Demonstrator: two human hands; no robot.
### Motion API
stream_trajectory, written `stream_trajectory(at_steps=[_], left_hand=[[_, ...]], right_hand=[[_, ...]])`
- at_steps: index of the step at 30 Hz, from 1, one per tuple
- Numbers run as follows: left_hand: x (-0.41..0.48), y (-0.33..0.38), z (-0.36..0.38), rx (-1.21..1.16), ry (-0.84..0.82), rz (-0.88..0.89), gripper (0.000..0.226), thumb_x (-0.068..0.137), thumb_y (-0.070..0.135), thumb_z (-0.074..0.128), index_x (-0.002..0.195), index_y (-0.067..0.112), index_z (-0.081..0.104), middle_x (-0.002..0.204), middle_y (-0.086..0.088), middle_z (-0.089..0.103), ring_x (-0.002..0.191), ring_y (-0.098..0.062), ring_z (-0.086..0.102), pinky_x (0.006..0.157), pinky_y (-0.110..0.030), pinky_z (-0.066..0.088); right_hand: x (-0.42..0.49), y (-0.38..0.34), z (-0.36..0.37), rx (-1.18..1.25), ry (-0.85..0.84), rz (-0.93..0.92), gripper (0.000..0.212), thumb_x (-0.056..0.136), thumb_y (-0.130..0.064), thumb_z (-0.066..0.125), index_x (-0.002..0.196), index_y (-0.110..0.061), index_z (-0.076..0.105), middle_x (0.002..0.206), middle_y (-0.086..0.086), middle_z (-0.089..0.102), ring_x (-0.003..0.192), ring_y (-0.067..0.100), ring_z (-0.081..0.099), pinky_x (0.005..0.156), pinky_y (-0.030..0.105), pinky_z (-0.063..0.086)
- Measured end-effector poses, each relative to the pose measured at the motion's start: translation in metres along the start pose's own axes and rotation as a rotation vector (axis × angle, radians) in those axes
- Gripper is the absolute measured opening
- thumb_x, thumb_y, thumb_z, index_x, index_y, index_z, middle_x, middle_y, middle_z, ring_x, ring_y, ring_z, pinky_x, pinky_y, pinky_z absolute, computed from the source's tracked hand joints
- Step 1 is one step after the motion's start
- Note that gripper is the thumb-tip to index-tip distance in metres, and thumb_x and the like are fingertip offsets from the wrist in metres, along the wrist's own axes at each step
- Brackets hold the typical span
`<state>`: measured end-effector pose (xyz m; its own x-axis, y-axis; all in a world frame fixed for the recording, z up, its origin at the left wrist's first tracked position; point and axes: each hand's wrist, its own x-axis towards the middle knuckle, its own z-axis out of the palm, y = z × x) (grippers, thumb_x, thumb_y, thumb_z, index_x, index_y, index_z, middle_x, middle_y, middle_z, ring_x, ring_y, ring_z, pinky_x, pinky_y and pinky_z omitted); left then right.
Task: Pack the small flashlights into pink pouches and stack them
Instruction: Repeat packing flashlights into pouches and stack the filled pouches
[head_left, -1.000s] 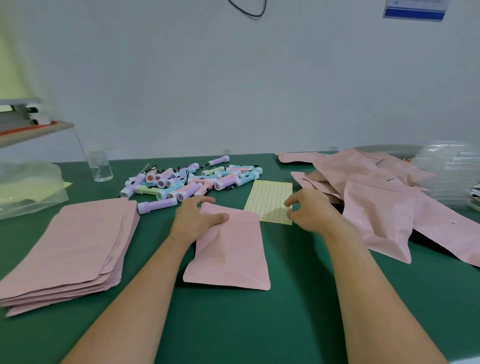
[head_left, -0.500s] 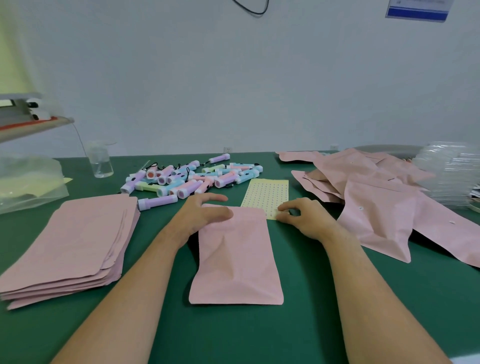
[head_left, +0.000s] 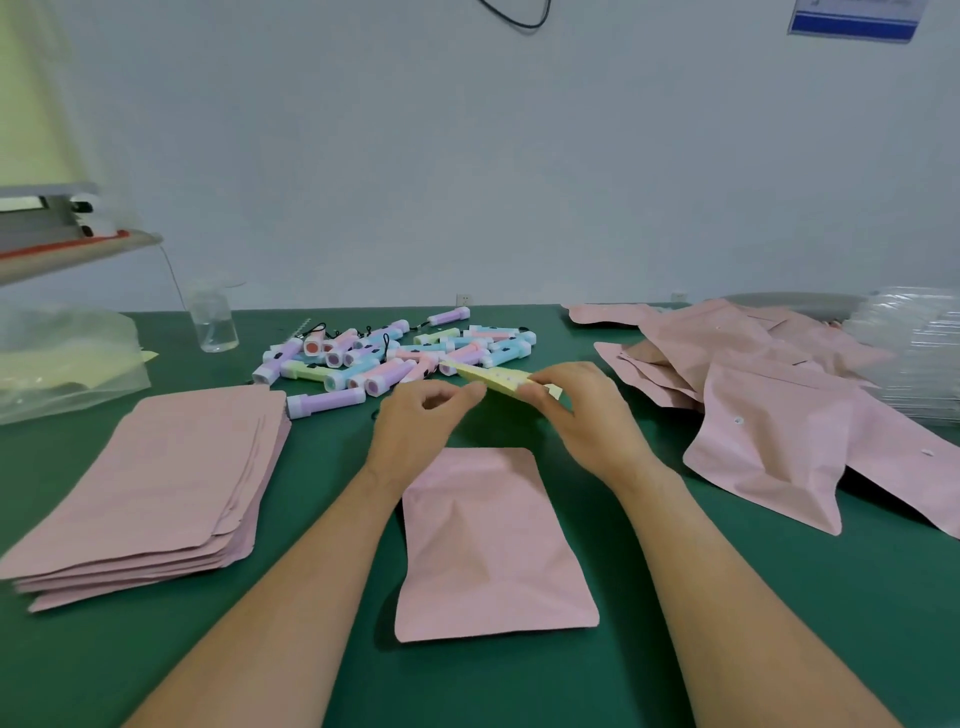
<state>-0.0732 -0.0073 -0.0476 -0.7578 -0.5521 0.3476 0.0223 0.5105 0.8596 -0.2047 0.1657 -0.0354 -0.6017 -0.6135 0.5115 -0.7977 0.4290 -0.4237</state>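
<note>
A filled pink pouch (head_left: 493, 545) lies flat on the green table (head_left: 727, 623) in front of me, with neither hand on it. Just beyond it my right hand (head_left: 582, 415) holds a yellow dotted sticker sheet (head_left: 498, 379) lifted off the table. My left hand (head_left: 421, 426) is at the sheet's near left edge, fingers curled, fingertips pinching at it. A pile of small pastel flashlights (head_left: 395, 353) lies behind the hands. A neat stack of flat pink pouches (head_left: 150, 483) sits at the left.
A loose heap of pink pouches (head_left: 769, 405) spreads at the right, with clear plastic trays (head_left: 914, 353) behind it. A clear beaker (head_left: 213, 322) and a plastic bag (head_left: 67, 358) stand at the far left, under a machine shelf (head_left: 67, 249).
My right hand has lifted the yellow sticker sheet off the table. My left hand has let go of the pouch and moved up to the sheet. The pouch now lies nearer to me.
</note>
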Motion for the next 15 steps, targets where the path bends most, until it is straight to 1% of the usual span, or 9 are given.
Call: stream_trajectory(at_steps=[2,3,5,7,9,10,11,13,15], left_hand=[[0.001,0.008,0.003,-0.130,-0.163,-0.079,0.037,0.101,0.055,0.058,0.096,0.027,0.083,0.087,0.014,0.079,0.089,-0.001,0.071,0.084,-0.018,0.039],[0.000,0.009,0.004,-0.192,-0.213,-0.108,0.038,0.102,0.052,0.058,0.100,0.024,0.083,0.094,0.010,0.081,0.095,0.000,0.072,0.091,-0.018,0.039],[0.000,0.006,0.007,-0.281,-0.223,-0.125,0.033,0.102,0.042,0.063,0.101,0.017,0.084,0.101,0.004,0.082,0.103,-0.005,0.073,0.106,-0.026,0.043],[-0.001,0.001,0.008,-0.339,-0.176,-0.138,0.032,0.102,0.038,0.065,0.100,0.012,0.084,0.103,0.000,0.081,0.109,-0.012,0.073,0.111,-0.034,0.044],[0.000,-0.002,0.008,-0.365,-0.144,-0.156,0.032,0.102,0.040,0.064,0.098,0.014,0.084,0.103,0.002,0.081,0.107,-0.007,0.072,0.108,-0.031,0.044],[0.001,-0.002,0.009,-0.364,-0.142,-0.160,0.032,0.102,0.041,0.065,0.097,0.016,0.084,0.102,0.004,0.081,0.104,-0.002,0.071,0.105,-0.029,0.044],[0.002,-0.003,0.009,-0.361,-0.149,-0.158,0.031,0.102,0.042,0.065,0.098,0.017,0.084,0.102,0.006,0.081,0.102,0.001,0.071,0.101,-0.026,0.043],[0.002,-0.003,0.011,-0.344,-0.176,-0.143,0.031,0.101,0.043,0.065,0.098,0.018,0.084,0.101,0.008,0.081,0.101,0.006,0.070,0.094,-0.021,0.041],[0.002,-0.004,0.011,-0.313,-0.210,-0.122,0.032,0.102,0.044,0.065,0.098,0.020,0.085,0.103,0.010,0.081,0.104,0.008,0.068,0.093,-0.018,0.038]], right_hand=[[-0.002,-0.009,0.005,0.016,0.016,-0.060,0.037,0.102,-0.051,0.053,0.114,-0.024,0.075,0.112,-0.009,0.072,0.110,0.013,0.056,0.090,0.036,0.049],[-0.003,-0.013,0.007,0.029,0.018,-0.085,0.036,0.102,-0.050,0.054,0.111,-0.024,0.076,0.109,-0.009,0.073,0.109,0.013,0.056,0.090,0.036,0.049],[-0.006,-0.019,0.012,0.036,-0.017,-0.111,0.036,0.103,-0.052,0.052,0.109,-0.025,0.076,0.107,-0.010,0.072,0.110,0.013,0.055,0.092,0.038,0.049],[-0.008,-0.020,0.015,0.038,-0.060,-0.104,0.042,0.104,-0.054,0.046,0.120,-0.026,0.072,0.119,-0.009,0.071,0.118,0.014,0.054,0.099,0.041,0.047],[-0.009,-0.019,0.014,0.099,-0.032,-0.075,0.045,0.107,-0.051,0.043,0.134,-0.022,0.065,0.134,-0.007,0.065,0.128,0.014,0.050,0.107,0.042,0.043],[-0.009,-0.019,0.013,0.134,0.005,-0.066,0.044,0.107,-0.047,0.045,0.137,-0.020,0.063,0.136,-0.006,0.063,0.129,0.014,0.049,0.109,0.041,0.042],[-0.009,-0.018,0.011,0.156,0.047,-0.066,0.041,0.107,-0.043,0.049,0.136,-0.019,0.063,0.133,-0.006,0.064,0.127,0.013,0.049,0.108,0.039,0.042],[-0.009,-0.017,0.009,0.158,0.124,-0.098,0.032,0.101,-0.035,0.062,0.128,-0.018,0.068,0.118,-0.007,0.065,0.116,0.014,0.053,0.100,0.035,0.046],[-0.009,-0.017,0.008,0.139,0.164,-0.133,0.028,0.093,-0.033,0.074,0.117,-0.018,0.074,0.103,-0.010,0.063,0.103,0.013,0.055,0.090,0.032,0.049]])
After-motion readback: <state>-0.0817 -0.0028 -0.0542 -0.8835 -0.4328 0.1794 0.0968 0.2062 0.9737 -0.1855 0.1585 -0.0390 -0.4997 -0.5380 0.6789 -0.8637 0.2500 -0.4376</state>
